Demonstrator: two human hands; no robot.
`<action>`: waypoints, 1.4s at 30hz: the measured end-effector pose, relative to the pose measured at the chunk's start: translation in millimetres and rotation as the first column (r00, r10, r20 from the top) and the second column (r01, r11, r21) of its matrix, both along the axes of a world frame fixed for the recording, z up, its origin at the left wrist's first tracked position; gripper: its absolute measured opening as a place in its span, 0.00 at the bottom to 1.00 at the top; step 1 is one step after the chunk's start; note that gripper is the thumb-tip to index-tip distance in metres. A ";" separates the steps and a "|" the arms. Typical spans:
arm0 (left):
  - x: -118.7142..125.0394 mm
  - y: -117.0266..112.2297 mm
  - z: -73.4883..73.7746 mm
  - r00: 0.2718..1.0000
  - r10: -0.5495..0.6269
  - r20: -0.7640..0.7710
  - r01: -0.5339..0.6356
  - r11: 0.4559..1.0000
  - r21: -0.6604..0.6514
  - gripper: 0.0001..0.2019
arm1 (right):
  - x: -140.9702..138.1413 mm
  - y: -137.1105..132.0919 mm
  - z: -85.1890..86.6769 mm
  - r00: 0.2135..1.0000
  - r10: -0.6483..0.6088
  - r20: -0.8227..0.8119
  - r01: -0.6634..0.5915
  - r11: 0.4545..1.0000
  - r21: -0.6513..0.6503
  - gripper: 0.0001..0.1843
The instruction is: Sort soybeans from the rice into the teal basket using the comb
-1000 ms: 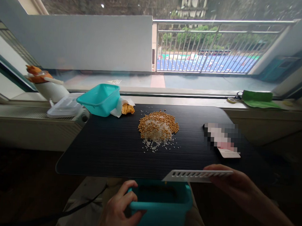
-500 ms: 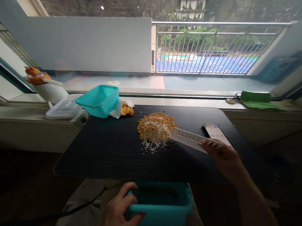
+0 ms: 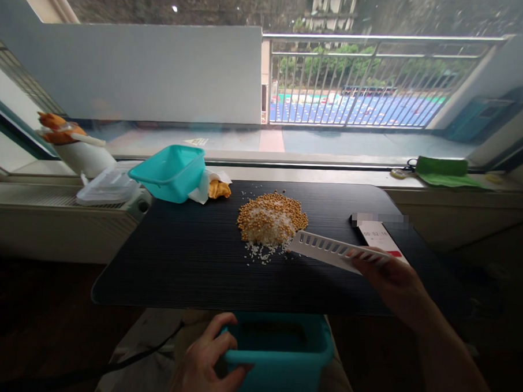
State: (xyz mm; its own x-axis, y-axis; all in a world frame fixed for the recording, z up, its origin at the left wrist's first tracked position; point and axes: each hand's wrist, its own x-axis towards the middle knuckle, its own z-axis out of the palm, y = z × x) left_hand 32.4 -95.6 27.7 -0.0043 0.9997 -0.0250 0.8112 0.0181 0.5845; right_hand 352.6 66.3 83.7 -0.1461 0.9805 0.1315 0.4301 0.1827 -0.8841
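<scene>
My right hand (image 3: 394,280) grips a white slotted scoop (image 3: 328,250), holding it low over the black table (image 3: 176,261). The scoop's far end touches the right edge of a pile of yellow beans mixed with white rice (image 3: 271,218). My left hand (image 3: 206,364) is closed on the left rim of a teal tub (image 3: 280,353) held below the table's near edge. Loose rice grains lie scattered in front of the pile.
A second teal tub (image 3: 171,172) rests tilted at the table's back left, beside a clear lidded box (image 3: 108,184) and a paper with orange food (image 3: 218,187). A phone (image 3: 381,236) lies to the right. A green cloth (image 3: 447,170) sits on the windowsill.
My right hand carried the scoop from above the near tub forward and left to the bean pile, then lowered it to the pile's right edge. My left hand stayed on the tub.
</scene>
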 end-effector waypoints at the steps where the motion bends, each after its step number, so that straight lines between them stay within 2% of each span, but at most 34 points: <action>1: 0.0 -0.2 0.2 1.000 -0.001 0.003 0.001 1.000 0.000 0.05 | -0.7 -2.4 1.6 1.000 -0.005 -0.014 0.005 1.000 -0.013 0.14; 6: 0.2 0.4 2.7 1.000 -0.010 0.019 0.010 1.000 0.010 0.05 | -0.3 -12.2 5.7 0.996 -0.079 -0.031 0.078 0.996 -0.037 0.11; 12: 1.5 0.8 5.7 1.000 -0.005 0.029 0.005 1.000 -0.002 0.05 | 0.7 -15.0 0.9 0.999 0.053 -0.002 -0.053 0.998 -0.041 0.14; 16: 2.6 1.1 7.6 0.999 -0.007 0.046 0.006 1.000 0.025 0.06 | -2.5 -24.4 3.2 0.990 0.137 -0.024 -0.139 0.983 -0.120 0.16; 21: 3.4 2.8 9.0 0.999 -0.008 0.048 0.006 0.999 0.045 0.07 | -7.0 -38.2 8.6 0.986 0.150 -0.069 -0.160 0.970 -0.182 0.15; 26: 1.3 1.6 6.1 0.998 -0.034 0.057 0.029 0.997 0.076 0.06 | -5.9 -44.2 9.7 0.951 0.304 -0.051 -0.307 0.919 -0.246 0.12; 31: -0.4 -1.3 5.4 0.997 -0.008 0.083 0.004 0.999 0.055 0.07 | -26.0 -25.5 8.3 0.978 0.208 -0.025 -0.209 0.971 -0.116 0.14; 35: -3.6 -4.2 6.5 0.996 0.037 0.078 -0.039 0.999 0.025 0.07 | -55.6 0.5 -3.0 0.981 0.193 -0.030 -0.193 0.981 -0.006 0.14; 39: -10.0 -7.5 4.4 0.997 0.044 0.058 -0.047 0.998 0.053 0.06 | -68.1 17.1 -18.0 0.984 0.177 -0.037 -0.176 0.984 0.012 0.13; 42: -13.2 -7.9 3.5 0.997 0.056 0.054 -0.059 0.997 0.058 0.07 | -66.2 16.4 -20.6 0.978 0.195 -0.067 -0.196 0.981 0.002 0.13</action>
State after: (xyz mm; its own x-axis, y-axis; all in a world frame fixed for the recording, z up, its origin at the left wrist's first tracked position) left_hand 19.2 -103.5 31.1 -0.0621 0.9975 0.0325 0.7782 0.0280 0.6274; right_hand 286.4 82.7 63.0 -0.3262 0.9344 0.1433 0.3270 0.2538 -0.9103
